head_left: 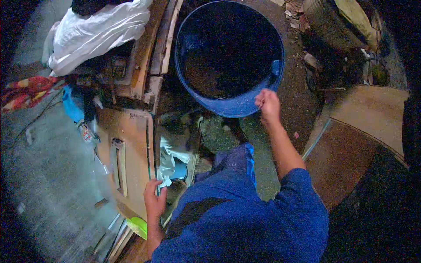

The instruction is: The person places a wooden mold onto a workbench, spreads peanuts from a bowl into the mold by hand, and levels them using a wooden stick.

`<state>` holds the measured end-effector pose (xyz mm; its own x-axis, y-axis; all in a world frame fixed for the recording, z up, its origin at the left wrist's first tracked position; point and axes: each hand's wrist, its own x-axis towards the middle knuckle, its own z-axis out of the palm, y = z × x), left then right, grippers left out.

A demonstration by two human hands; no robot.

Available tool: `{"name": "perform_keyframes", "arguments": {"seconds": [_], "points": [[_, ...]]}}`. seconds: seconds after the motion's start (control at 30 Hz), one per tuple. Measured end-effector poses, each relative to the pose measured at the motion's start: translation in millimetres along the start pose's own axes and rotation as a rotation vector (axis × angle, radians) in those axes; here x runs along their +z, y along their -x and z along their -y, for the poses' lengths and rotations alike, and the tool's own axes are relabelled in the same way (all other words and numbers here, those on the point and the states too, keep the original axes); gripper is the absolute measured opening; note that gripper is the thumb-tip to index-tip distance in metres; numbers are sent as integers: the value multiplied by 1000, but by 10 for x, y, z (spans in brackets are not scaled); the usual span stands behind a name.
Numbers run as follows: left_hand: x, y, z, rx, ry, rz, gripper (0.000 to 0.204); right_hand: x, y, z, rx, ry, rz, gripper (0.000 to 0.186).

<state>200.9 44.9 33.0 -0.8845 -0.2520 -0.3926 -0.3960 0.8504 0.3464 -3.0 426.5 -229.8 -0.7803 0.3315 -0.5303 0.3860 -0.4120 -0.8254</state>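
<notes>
A large, open blue plastic barrel [219, 108] stands ahead of me, its inside dark. My right hand [268, 105] is closed over its near right rim, arm stretched forward. Low on the left, my left hand [155, 195] has its fingers apart beside the edge of an upright wooden board [127, 162]; whether it touches the board is unclear. Just beyond that hand are crumpled white material [167, 155] and a small blue container [180, 171], partly hidden.
A white cloth [92, 37] and red patterned fabric [30, 90] lie upper left, near stacked wood [149, 52]. A large bulky object [326, 19] and debris sit upper right. Cardboard sheets [364, 114] are at right. A green object [137, 225] is at lower left.
</notes>
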Motion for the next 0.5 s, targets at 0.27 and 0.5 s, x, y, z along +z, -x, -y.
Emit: {"name": "perform_keyframes", "arguments": {"seconds": [0.27,0.5], "points": [[69,271,156,-103,0,-18,26,604,-362,949,-440,-170,-158,23],[269,552,393,-174,52,-27,29,626,-547,-175,-789,1025,129,35]]}}
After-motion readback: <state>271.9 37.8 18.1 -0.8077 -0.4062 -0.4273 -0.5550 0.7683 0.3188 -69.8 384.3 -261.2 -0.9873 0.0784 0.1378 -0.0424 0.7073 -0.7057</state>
